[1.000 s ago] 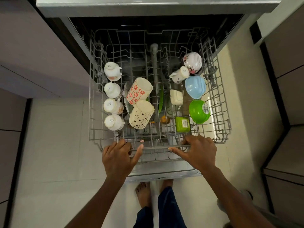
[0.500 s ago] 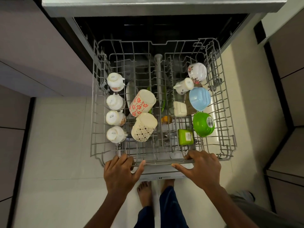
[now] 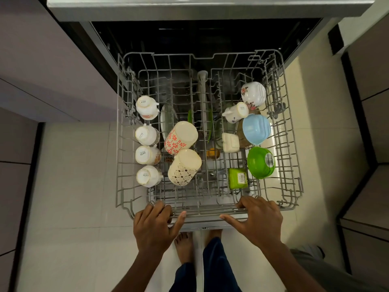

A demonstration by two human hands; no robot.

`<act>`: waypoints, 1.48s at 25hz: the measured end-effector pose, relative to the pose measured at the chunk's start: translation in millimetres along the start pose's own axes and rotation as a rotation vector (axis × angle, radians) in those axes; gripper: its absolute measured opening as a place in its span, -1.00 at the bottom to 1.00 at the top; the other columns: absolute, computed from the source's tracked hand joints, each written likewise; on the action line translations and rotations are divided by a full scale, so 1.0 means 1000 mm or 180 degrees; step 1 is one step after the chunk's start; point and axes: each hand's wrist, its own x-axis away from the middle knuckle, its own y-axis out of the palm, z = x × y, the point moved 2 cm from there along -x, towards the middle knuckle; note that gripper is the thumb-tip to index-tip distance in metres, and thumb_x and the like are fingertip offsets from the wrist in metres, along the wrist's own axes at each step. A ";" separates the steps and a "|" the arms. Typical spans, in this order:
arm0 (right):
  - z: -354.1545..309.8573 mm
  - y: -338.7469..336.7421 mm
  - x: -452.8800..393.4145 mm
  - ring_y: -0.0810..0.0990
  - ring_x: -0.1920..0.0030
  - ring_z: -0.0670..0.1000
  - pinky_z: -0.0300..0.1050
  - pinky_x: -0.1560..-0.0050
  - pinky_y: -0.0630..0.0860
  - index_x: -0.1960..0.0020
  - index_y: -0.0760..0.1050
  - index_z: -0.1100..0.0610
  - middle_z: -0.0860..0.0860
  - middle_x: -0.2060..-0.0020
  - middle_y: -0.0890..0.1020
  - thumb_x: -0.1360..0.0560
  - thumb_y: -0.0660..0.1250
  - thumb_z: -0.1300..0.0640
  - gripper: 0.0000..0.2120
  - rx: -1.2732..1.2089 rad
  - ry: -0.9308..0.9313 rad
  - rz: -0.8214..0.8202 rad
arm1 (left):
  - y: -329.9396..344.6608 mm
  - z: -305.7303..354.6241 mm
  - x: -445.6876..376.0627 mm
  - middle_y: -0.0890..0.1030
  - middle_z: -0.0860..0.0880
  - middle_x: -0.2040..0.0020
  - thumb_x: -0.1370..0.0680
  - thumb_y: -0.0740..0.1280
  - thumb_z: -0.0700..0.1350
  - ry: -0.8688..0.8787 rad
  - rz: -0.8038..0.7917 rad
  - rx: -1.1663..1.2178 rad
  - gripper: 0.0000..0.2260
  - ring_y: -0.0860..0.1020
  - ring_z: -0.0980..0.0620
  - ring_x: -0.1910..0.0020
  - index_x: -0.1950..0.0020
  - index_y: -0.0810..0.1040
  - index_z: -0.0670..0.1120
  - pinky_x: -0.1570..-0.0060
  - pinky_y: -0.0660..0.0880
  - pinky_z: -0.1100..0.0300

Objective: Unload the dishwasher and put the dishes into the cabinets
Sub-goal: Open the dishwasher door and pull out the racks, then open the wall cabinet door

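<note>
Just beyond the fingertips, the grey wire dishwasher rack (image 3: 202, 212) is sitting drawn out over the pale tiled floor (image 3: 69, 186), loaded and not yet emptied. The left hand (image 3: 154, 226) and the right hand (image 3: 257, 220) are both curling their fingers over the rack's front rail, thumbs stretching inward beneath it, a two-point hold that is likely keeping the rack square on its runners. Nearest the left fingers, four white ceramic cups (image 3: 147, 142) are standing mouth-down in a row along the side so water drains off. Next to them, a cream mug with red flowers (image 3: 181, 137) and a cream mug with dark dots (image 3: 184, 167) are leaning bottom-up against the tines. Ahead of the right fingers, a green plastic box (image 3: 237, 178) and a green plastic bowl (image 3: 261, 162) are lying inverted, with a pale blue bowl (image 3: 256, 129) and a white floral bowl (image 3: 253, 94) farther off, all within easy reach from above.
</note>
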 end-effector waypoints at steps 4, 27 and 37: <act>-0.003 -0.001 -0.001 0.57 0.20 -0.11 -0.07 0.07 0.47 0.16 0.56 -0.10 -0.22 0.28 0.60 -0.37 0.21 -0.66 -0.38 0.0093 0.0007 -0.0116 | 0.001 -0.001 0.002 0.57 0.07 0.19 -0.60 0.25 0.34 0.0047 0.0056 0.0014 -0.56 0.54 0.00 0.18 0.22 0.58 0.02 0.12 0.38 0.08; -0.147 -0.479 -0.139 0.22 -0.62 0.23 0.29 -0.54 0.29 -0.58 0.26 0.01 0.14 -0.65 0.17 -0.58 -0.05 -0.50 -0.21 0.0156 -0.0592 0.1658 | -0.503 0.008 -0.230 0.41 -0.19 -0.55 -0.62 0.09 0.26 0.0401 0.1416 -0.0266 -0.30 0.42 -0.22 -0.50 -0.63 0.25 -0.17 -0.44 0.40 -0.13; -0.322 -0.890 -0.084 -0.05 -0.70 0.14 0.31 -0.64 0.03 -0.64 0.15 -0.05 0.04 -0.71 0.00 -0.60 -0.02 -0.48 -0.25 0.0162 -0.1705 0.3520 | -0.954 0.070 -0.208 0.19 -0.12 -0.67 -0.67 0.00 0.31 0.0808 0.3207 -0.1019 -0.29 0.24 -0.15 -0.62 -0.69 0.08 -0.11 -0.54 0.30 -0.16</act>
